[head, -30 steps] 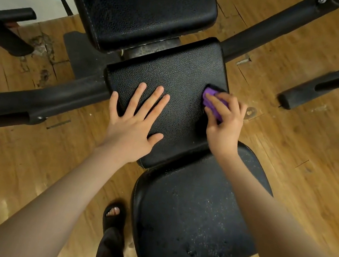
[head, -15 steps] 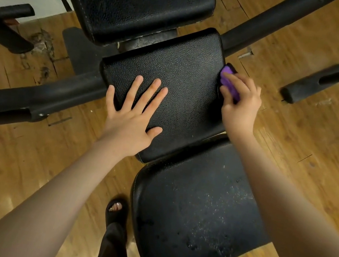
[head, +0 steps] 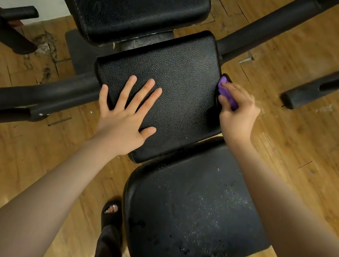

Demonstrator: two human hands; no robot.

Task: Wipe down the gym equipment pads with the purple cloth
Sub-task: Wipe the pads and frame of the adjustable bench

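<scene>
Centre frame: my left hand (head: 124,121) lies flat, fingers spread, on the middle black pad (head: 175,81). Right of centre, my right hand (head: 237,114) curls its fingers round the purple cloth (head: 224,90), pressing it against that pad's right edge.

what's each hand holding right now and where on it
Right hand grips the bunched purple cloth around its near end. Left hand holds nothing.

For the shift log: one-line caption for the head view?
Right hand wipes middle pad's right edge with purple cloth; left hand rests flat on it.
</scene>
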